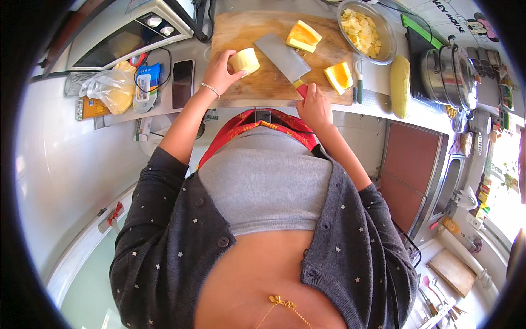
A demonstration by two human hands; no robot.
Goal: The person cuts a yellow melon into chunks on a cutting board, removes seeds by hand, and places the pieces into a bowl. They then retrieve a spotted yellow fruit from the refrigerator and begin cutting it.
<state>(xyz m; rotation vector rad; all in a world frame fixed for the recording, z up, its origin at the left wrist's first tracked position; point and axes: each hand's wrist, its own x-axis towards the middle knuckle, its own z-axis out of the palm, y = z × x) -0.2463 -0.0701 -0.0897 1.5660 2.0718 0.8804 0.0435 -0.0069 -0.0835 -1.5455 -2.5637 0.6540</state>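
My left hand [224, 73] holds a peeled, pale yellow chunk of squash [245, 61] over the left part of a wooden cutting board [238, 28]. In my right hand [315, 107] is the red handle of a cleaver [283, 56], whose broad blade lies flat over the board, pointing up and left. Beyond the blade sits a hollowed squash piece with orange flesh [304, 36]. Another such piece [339, 77] rests near the board's right edge. Sliced yellow pieces [361, 33] fill much of a clear bowl [390, 53] at the upper right.
Right of the board are a peeler [359, 82], a long yellow squash [400, 87] and a steel pot [448, 78] on a black cooktop. To the left lie a phone [183, 84], a blue packet [146, 88], a plastic bag [111, 88] and a countertop oven [127, 37].
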